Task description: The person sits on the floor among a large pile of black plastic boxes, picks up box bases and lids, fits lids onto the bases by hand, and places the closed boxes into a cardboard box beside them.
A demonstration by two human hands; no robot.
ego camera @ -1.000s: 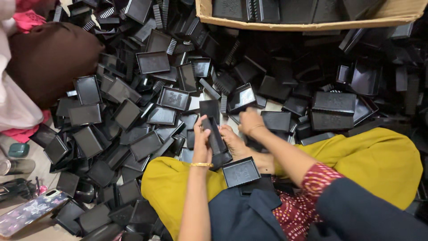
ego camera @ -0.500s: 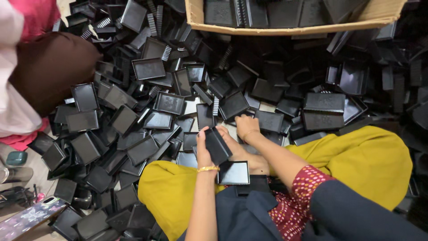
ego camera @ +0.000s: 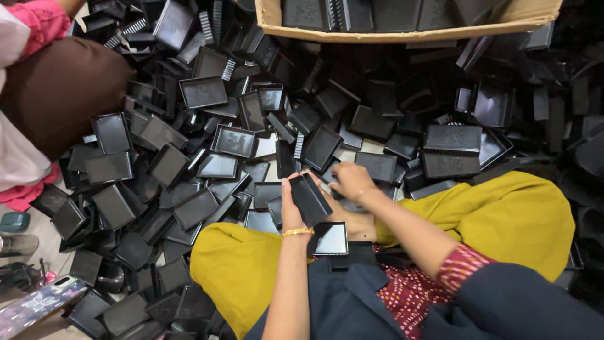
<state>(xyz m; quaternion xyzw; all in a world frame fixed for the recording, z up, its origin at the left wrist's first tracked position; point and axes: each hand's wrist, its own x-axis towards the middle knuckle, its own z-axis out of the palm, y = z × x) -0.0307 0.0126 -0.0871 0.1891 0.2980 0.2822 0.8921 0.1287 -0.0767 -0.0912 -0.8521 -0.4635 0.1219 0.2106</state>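
Your left hand (ego camera: 291,211) has its grip closed on a black tray (ego camera: 310,200) — long axis toward 11 o'clock; your right hand (ego camera: 352,181), at 2 o'clock, curls into the pile (ego camera: 189,176) — hold unclear.

Trays (ego camera: 189,164) btwn box (ego camera: 402,30) & lap (ego camera: 251,264)

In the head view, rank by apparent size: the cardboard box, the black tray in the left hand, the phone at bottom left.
1. Cardboard box, though cut off by the frame.
2. and 3. Phone and black tray in the left hand look alike; unsure.
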